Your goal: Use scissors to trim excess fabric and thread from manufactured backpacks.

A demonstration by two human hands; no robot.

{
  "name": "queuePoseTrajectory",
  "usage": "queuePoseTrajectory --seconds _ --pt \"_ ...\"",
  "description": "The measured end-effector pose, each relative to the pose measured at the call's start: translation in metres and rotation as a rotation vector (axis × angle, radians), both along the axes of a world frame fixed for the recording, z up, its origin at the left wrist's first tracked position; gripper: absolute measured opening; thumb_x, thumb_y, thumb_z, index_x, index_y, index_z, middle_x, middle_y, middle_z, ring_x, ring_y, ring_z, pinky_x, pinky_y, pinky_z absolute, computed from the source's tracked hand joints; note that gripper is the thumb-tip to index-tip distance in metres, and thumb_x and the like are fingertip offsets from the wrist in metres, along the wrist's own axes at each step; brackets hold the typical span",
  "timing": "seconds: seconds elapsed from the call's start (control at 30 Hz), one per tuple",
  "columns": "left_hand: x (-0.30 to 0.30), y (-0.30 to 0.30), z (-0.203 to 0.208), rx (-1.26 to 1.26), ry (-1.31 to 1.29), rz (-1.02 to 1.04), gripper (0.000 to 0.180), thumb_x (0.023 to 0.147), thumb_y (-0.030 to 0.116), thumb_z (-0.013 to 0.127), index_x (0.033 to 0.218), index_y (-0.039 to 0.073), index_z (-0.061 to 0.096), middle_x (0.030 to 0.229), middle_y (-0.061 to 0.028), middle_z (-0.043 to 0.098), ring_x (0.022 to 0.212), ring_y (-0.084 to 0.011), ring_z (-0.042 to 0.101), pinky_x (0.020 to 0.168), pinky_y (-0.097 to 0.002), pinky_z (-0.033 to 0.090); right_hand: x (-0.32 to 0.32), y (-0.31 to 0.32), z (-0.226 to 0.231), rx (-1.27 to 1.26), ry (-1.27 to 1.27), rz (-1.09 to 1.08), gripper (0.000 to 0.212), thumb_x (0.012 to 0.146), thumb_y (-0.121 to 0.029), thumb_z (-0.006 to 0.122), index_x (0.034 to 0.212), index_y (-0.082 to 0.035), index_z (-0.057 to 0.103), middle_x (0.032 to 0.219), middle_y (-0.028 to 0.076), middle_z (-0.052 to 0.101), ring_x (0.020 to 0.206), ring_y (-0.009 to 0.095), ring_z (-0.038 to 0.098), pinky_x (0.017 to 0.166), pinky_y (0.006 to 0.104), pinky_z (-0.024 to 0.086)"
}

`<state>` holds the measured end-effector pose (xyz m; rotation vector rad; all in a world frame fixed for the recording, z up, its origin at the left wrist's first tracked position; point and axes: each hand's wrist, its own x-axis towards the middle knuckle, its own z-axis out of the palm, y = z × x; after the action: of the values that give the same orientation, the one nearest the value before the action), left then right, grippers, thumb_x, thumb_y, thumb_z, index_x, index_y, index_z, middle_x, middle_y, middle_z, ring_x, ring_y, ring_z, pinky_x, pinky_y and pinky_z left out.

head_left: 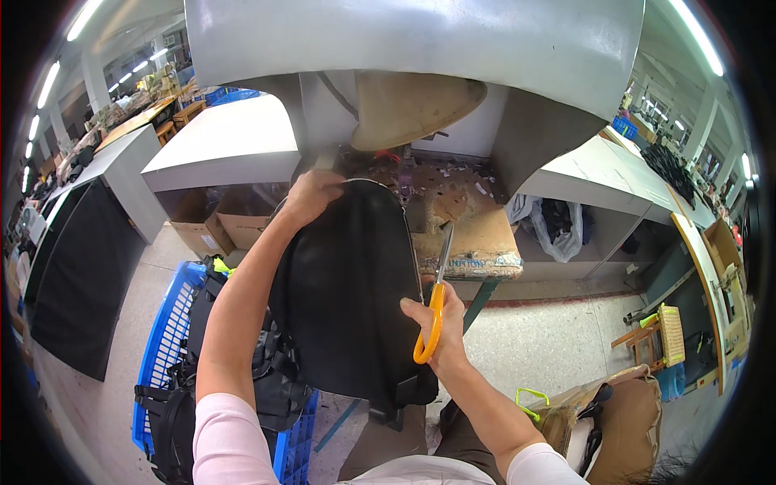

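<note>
A black backpack (347,283) hangs upright in front of me, its broad smooth side toward me. Light edging runs along its top and right side, and a dark strap with a buckle shows at its lower end. My left hand (314,196) is closed on the upper left edge; the fingertips are partly hidden. Beside the right edge, my right hand (442,322) grips scissors with orange handles (431,327). The metal blades (445,246) point up and away from me. Whether the right fingers also touch the backpack, I cannot tell.
Ahead is a metal hood (412,48) over a beige curved part (412,109) and a scrap-strewn worn board (473,238). A blue crate (166,339) with black bags stands left, an open cardboard box (634,428) lower right. White benches (234,133) flank the hood.
</note>
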<state>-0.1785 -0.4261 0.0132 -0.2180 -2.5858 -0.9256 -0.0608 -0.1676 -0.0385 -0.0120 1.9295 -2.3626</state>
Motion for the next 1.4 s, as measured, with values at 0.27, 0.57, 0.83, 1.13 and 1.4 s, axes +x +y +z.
queuePoseTrajectory --seconds 0.27,0.57,0.83,1.13,1.4 --pt "-0.002 0.013 0.007 -0.118 -0.029 -0.031 0.026 0.074 0.006 0.061 0.099 -0.001 0.061 0.093 -0.0158 0.064 0.088 -0.0250 0.061 0.078 -0.0302 0.045 0.011 0.002 -0.013 -0.012 -0.019 -0.026 0.046 0.069 -0.003 0.067 0.110 0.002 0.045 0.089 0.004 0.047 0.078 0.011 0.048 0.069 0.0219 0.042" --pt "0.041 0.022 0.023 -0.119 -0.016 -0.087 0.026 0.075 0.008 0.060 0.099 -0.002 0.060 0.091 -0.0155 0.063 0.085 -0.0244 0.060 0.078 -0.0301 0.044 0.033 0.015 -0.024 -0.024 -0.003 0.004 0.047 0.067 -0.007 0.068 0.108 0.001 0.048 0.089 0.003 0.049 0.079 0.009 0.048 0.068 0.0204 0.041" --pt "0.177 -0.014 -0.107 0.997 0.083 0.274 0.044 0.082 0.022 0.053 0.121 0.002 0.046 0.093 -0.0007 0.052 0.082 -0.0124 0.046 0.075 -0.0261 0.038 0.067 0.060 -0.033 -0.085 0.130 0.190 0.045 0.060 -0.009 0.059 0.103 0.000 0.049 0.086 0.003 0.057 0.077 0.009 0.053 0.071 0.0190 0.040" --pt "0.209 0.034 -0.128 1.259 0.061 0.106 0.023 0.089 0.017 0.048 0.099 0.000 0.059 0.091 -0.0040 0.062 0.079 -0.0101 0.058 0.074 -0.0236 0.045 0.095 0.095 -0.084 0.010 0.140 0.064 0.046 0.066 0.005 0.059 0.108 -0.005 0.046 0.086 0.002 0.056 0.077 0.010 0.054 0.069 0.0186 0.042" --pt "0.177 0.034 -0.040 0.852 0.156 -0.065 0.025 0.085 0.013 0.056 0.063 0.005 0.047 0.062 0.0107 0.036 0.059 -0.0003 0.030 0.050 -0.0193 0.023 0.083 0.180 -0.061 0.329 0.105 0.215 0.053 0.068 -0.002 0.071 0.114 -0.006 0.047 0.070 -0.003 0.049 0.063 0.007 0.047 0.059 0.0219 0.042"
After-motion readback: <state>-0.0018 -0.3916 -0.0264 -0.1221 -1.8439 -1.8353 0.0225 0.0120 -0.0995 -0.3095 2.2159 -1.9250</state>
